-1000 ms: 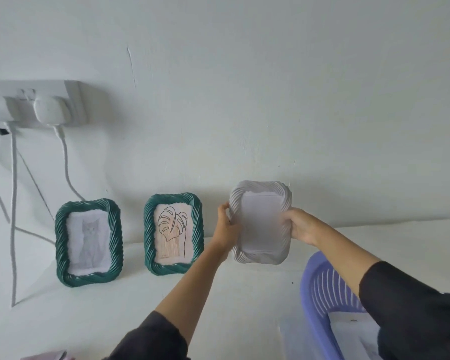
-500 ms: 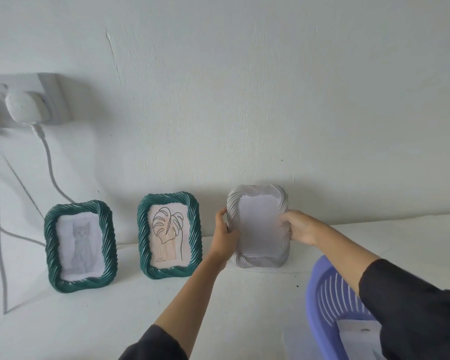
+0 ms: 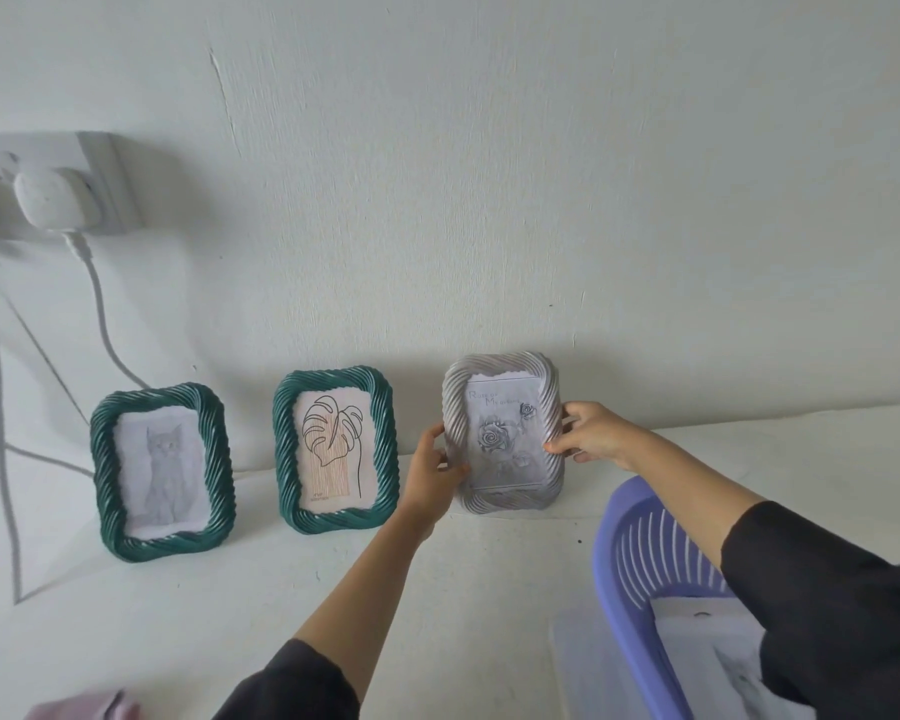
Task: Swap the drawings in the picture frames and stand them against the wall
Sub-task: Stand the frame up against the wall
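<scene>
A white twisted-rope frame (image 3: 505,433) with a grey rose drawing stands upright on the white table, its base touching the surface close to the wall. My left hand (image 3: 430,472) grips its left edge and my right hand (image 3: 591,433) grips its right edge. To its left, two green frames lean at the wall: one with a leaf drawing (image 3: 336,454) and, farther left, one with a cat drawing (image 3: 162,472).
A purple slatted basket (image 3: 640,553) with white paper inside sits at the lower right. A wall socket with a white plug (image 3: 53,200) and hanging cables is at the upper left. A pink cloth (image 3: 81,709) shows at the bottom edge.
Both hands lowered the white frame from mid-air down onto the table near the wall. The camera view shifted slightly to the right.
</scene>
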Available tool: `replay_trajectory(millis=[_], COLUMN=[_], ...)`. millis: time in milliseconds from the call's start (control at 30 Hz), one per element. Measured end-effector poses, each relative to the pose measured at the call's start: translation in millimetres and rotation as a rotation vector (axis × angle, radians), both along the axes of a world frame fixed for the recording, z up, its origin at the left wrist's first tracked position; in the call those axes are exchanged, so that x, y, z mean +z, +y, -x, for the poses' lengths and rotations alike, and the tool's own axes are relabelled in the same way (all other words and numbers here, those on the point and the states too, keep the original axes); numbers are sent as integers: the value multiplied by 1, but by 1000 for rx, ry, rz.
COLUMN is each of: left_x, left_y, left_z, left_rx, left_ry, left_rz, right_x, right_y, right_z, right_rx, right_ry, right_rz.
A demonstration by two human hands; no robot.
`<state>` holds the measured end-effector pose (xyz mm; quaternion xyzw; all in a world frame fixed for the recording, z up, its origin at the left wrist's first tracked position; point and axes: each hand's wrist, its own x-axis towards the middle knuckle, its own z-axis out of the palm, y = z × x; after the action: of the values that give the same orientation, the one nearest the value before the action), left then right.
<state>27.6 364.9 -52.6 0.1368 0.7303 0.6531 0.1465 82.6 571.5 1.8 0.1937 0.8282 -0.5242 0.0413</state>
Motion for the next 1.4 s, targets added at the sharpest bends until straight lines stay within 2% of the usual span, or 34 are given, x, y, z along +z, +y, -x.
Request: replay_trajectory(millis=[533,1400], left_x=[0,1], left_y=[1,4], left_z=[-6,-10], left_rx=[19,61], left_ry=[61,49], left_rz=[82,77], right_x=[3,0], right_y=[-6,-5], right_z=[-9,-10], right_rx=[12,1], right_ry=[-60,-82], right_rz=[-45,-70])
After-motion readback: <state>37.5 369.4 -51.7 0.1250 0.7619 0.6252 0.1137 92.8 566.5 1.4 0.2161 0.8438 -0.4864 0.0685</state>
